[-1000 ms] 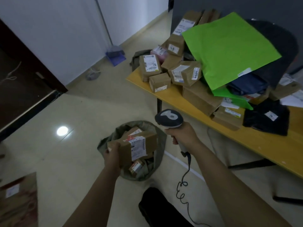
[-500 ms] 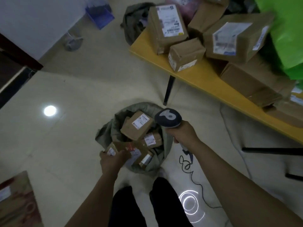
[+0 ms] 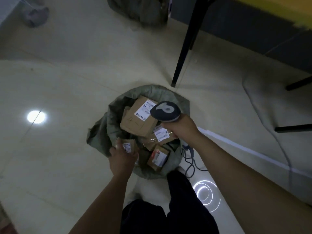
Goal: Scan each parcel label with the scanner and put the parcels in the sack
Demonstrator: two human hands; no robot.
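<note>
Head view.

Left hand [image 3: 122, 157]: low at the near-left rim of the sack [image 3: 148, 92], thumb and fingers curled round a small parcel [image 3: 129, 146], label up. Parcel sits just inside the rim, touching the sack cloth on its left.

Right hand [image 3: 181, 128]: fist closed on the handle of the scanner [image 3: 165, 111]. Scanner head hangs over the sack's right side, above the boxes. Its cable [image 3: 190, 159] drops to the floor just beside the sack's right wall.

Sack mouth wide open, rim slumped and uneven. Inside: a large box [image 3: 138, 119] tilted at the far side, a taped parcel [image 3: 160, 135] under the scanner, a red-labelled parcel [image 3: 157, 157] near the front rim.

Edges: black table leg [image 3: 183, 43] foots just beyond the far rim; yellow table edge [image 3: 270, 9] top right. Person's dark trousers [image 3: 168, 211] close against the near rim. Bare floor tile [image 3: 54, 157] opens wide to the left of the sack.
</note>
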